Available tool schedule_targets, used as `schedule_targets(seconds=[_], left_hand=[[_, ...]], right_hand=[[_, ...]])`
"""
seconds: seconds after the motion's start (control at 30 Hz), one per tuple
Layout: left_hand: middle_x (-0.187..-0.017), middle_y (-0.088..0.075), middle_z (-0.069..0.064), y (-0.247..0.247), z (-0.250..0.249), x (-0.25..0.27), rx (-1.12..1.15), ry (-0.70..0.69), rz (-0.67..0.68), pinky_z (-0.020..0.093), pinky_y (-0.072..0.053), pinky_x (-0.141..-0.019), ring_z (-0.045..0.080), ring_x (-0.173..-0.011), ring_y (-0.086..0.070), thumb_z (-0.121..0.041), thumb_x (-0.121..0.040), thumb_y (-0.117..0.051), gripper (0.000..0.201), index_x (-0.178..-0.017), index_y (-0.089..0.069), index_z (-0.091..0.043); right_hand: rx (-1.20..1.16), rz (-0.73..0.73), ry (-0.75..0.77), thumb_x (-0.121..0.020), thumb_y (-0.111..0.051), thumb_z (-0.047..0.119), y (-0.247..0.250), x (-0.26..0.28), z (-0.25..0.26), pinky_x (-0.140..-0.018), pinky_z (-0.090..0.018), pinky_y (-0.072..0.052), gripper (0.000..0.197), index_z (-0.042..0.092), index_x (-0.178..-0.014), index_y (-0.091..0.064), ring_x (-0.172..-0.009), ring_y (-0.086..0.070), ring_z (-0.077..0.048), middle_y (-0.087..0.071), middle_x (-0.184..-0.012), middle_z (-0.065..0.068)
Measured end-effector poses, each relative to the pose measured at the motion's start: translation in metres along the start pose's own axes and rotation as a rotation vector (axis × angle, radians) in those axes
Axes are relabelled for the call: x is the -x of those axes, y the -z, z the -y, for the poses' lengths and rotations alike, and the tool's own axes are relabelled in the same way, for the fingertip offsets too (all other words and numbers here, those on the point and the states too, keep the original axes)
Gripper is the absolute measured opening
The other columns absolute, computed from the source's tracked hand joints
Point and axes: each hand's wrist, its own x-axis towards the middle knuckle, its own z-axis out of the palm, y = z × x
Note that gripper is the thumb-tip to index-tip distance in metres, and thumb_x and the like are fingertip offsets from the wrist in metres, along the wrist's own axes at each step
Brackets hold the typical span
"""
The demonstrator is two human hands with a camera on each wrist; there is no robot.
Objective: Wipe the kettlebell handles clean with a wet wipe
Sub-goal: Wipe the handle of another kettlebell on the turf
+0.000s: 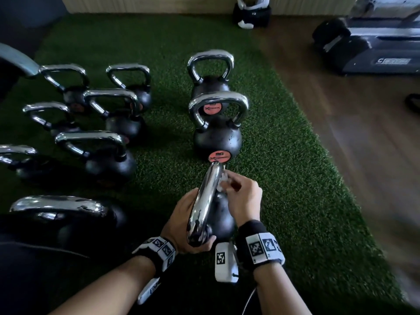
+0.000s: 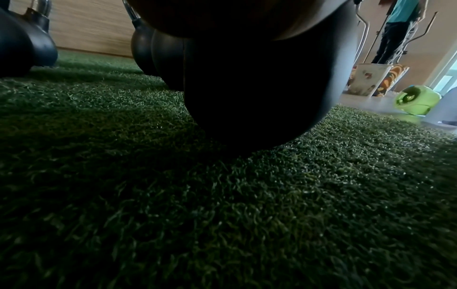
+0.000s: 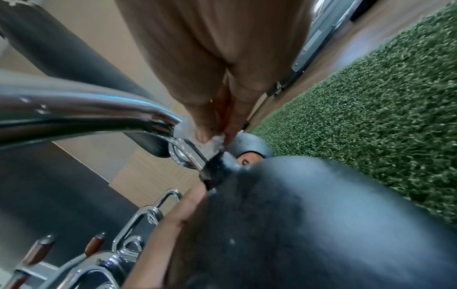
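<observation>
Evidently the wiping was under way on the nearest kettlebell (image 1: pixel 221 214), which stood on the green turf (image 1: pixel 295 201) at lower centre of the head view. Its chrome handle (image 1: pixel 205 201) ran up the frame from the wrists towards the kettlebell with the orange label (image 1: pixel 218 135) just above. The right hand (image 1: pixel 244 201) pinched a small white wet wipe (image 1: pixel 221 184) in curled fingertips against the upper right side of the handle, near its far bend. The left hand (image 1: pixel 185 223) curled round the handle's near end and left side, steadying it.

By my reading this was mid-stroke on one handle. The next move would call for drawing the wipe along the remaining chrome while the left hand shifted off the part it covered; the kettlebells at left (image 1: pixel 95 133) looked yet to be reached, though I could not tell which were already clean.

The right wrist view alone showed the wipe (image 3: pixel 217 140) pressed where the chrome meets the black collar, between the fingertips (image 3: pixel 205 135). The left wrist view showed only the dark underside of the bell (image 2: pixel 259 88) on the turf, a person standing far off at upper right (image 2: pixel 400 29), and no fingers.
</observation>
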Motion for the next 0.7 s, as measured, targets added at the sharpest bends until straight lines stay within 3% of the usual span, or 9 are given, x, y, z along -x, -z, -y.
schedule_targets(seconds=[0.13, 0.17, 0.23, 0.3, 0.33, 0.4, 0.47, 0.57, 0.7], left_hand=[[-0.155, -0.039, -0.009, -0.007, 0.007, 0.003, -0.058, 0.004, -0.044, 0.049, -0.038, -0.118, 0.022, -0.143, -0.044, -0.075, -0.066, -0.074, 0.103, -0.151, -0.02, -0.055], [-0.155, -0.04, -0.011, -0.008, 0.01, 0.002, -0.045, -0.005, -0.032, 0.051, -0.039, -0.117, 0.022, -0.142, -0.045, -0.076, -0.066, -0.073, 0.103, -0.152, -0.019, -0.054], [-0.157, -0.041, 0.002, -0.009, 0.017, 0.005, -0.05, -0.052, 0.061, 0.054, -0.035, -0.119, 0.029, -0.146, -0.041, -0.08, -0.066, -0.073, 0.093, -0.146, -0.03, -0.059], [-0.162, -0.035, 0.009, -0.009, 0.014, 0.006, -0.124, -0.08, 0.106, 0.052, -0.027, -0.124, 0.031, -0.152, -0.032, -0.089, -0.063, -0.067, 0.077, -0.132, -0.036, -0.077], [-0.163, -0.034, 0.008, -0.009, 0.011, 0.005, -0.152, -0.076, 0.101, 0.048, -0.026, -0.125, 0.03, -0.152, -0.031, -0.088, -0.062, -0.067, 0.078, -0.132, -0.036, -0.077], [-0.156, -0.038, 0.003, -0.009, 0.008, 0.005, -0.088, -0.04, 0.007, 0.031, -0.026, -0.125, 0.023, -0.147, -0.036, -0.07, -0.066, -0.074, 0.096, -0.149, -0.029, -0.052], [-0.152, -0.036, 0.0, -0.004, -0.001, 0.0, -0.146, -0.088, -0.044, 0.021, -0.02, -0.124, 0.015, -0.145, -0.033, -0.061, -0.07, -0.07, 0.102, -0.153, -0.022, -0.026], [-0.149, -0.038, 0.003, -0.003, -0.008, 0.001, -0.101, -0.135, -0.055, 0.021, -0.019, -0.124, 0.017, -0.143, -0.035, -0.06, -0.069, -0.071, 0.103, -0.153, -0.023, -0.023], [-0.145, -0.045, 0.013, 0.002, -0.019, 0.001, -0.08, -0.148, -0.094, 0.026, -0.025, -0.123, 0.025, -0.139, -0.042, -0.059, -0.071, -0.071, 0.1, -0.151, -0.023, -0.025]], right_hand=[[-0.034, -0.043, 0.038, -0.086, -0.078, 0.009, 0.0, -0.002, 0.001, -0.085, -0.01, -0.051, 0.035, 0.026, -0.117, -0.078, -0.09, -0.069, -0.001, -0.075, -0.104, 0.014], [-0.04, -0.004, 0.022, -0.085, -0.077, 0.009, -0.001, -0.003, -0.001, -0.09, -0.017, -0.054, 0.038, 0.031, -0.116, -0.078, -0.092, -0.07, -0.004, -0.076, -0.107, 0.011], [-0.064, 0.053, 0.004, -0.084, -0.075, 0.01, -0.002, -0.007, -0.005, -0.094, -0.033, -0.059, 0.041, 0.043, -0.11, -0.077, -0.095, -0.072, -0.008, -0.078, -0.109, 0.008], [-0.054, 0.057, 0.05, -0.087, -0.073, 0.006, 0.004, -0.008, 0.003, -0.091, -0.022, -0.057, 0.039, 0.036, -0.113, -0.077, -0.095, -0.071, -0.006, -0.078, -0.109, 0.007], [-0.027, 0.028, 0.098, -0.088, -0.072, 0.005, 0.008, -0.005, 0.01, -0.087, -0.017, -0.055, 0.037, 0.03, -0.115, -0.078, -0.095, -0.071, -0.005, -0.078, -0.109, 0.007], [-0.02, -0.04, 0.226, -0.087, -0.069, -0.001, 0.016, 0.001, 0.022, -0.089, -0.016, -0.053, 0.039, 0.024, -0.114, -0.079, -0.098, -0.071, -0.004, -0.078, -0.109, 0.007], [0.011, -0.083, 0.373, -0.083, -0.068, -0.006, 0.021, 0.009, 0.03, -0.094, -0.009, -0.049, 0.041, 0.02, -0.112, -0.08, -0.104, -0.069, -0.002, -0.077, -0.112, 0.006], [0.049, -0.063, 0.426, -0.082, -0.068, -0.008, 0.022, 0.006, 0.029, -0.095, -0.005, -0.046, 0.04, 0.016, -0.112, -0.08, -0.103, -0.066, 0.001, -0.077, -0.113, 0.004], [0.053, -0.054, 0.442, -0.083, -0.069, -0.009, 0.028, 0.004, 0.034, -0.094, -0.015, -0.053, 0.038, 0.015, -0.111, -0.08, -0.101, -0.066, 0.003, -0.077, -0.113, 0.003]])
